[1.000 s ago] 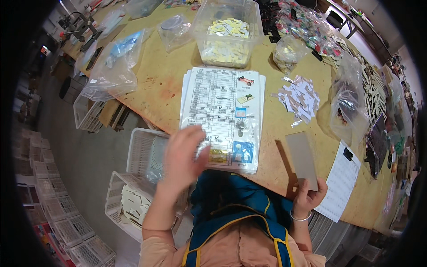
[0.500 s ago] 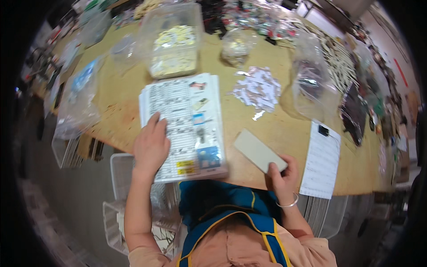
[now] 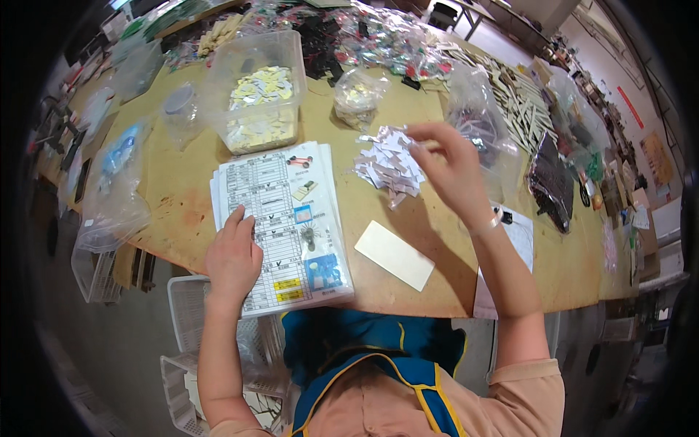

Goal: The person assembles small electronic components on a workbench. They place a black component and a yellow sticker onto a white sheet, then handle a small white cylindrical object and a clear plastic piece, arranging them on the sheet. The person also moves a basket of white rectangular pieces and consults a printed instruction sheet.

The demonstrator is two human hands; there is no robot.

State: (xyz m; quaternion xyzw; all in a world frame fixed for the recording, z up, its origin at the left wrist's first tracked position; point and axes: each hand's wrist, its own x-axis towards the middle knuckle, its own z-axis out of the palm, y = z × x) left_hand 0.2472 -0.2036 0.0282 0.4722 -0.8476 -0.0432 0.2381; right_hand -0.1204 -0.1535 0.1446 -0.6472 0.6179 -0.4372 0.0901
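My left hand [image 3: 234, 251] lies flat, fingers stretched, on a stack of printed sheets [image 3: 320, 218] in clear sleeves. The top sheet has tables, pictures and yellow marks. My right hand [image 3: 455, 164] is raised at the right edge of a loose pile of small white paper slips [image 3: 389, 164]. Its thumb and forefinger are curved and apart, with no slip plainly visible between them. A flat cream rectangular block [image 3: 395, 255] rests on the table, right of the stack and below the pile, with no hand on it.
Behind the stack stands a clear plastic box [image 3: 255, 54] holding yellow-and-white pieces. A knotted clear bag [image 3: 358, 98] sits beside it. My right forearm partly covers a clipped paper sheet [image 3: 518, 237]. Further bags, wooden strips [image 3: 510, 98] and heaped small packets [image 3: 378, 36] line the far side.
My right hand has let go of the cream block, leaving it on the table, and moved up and away to the slip pile. My left hand stays on the stack.
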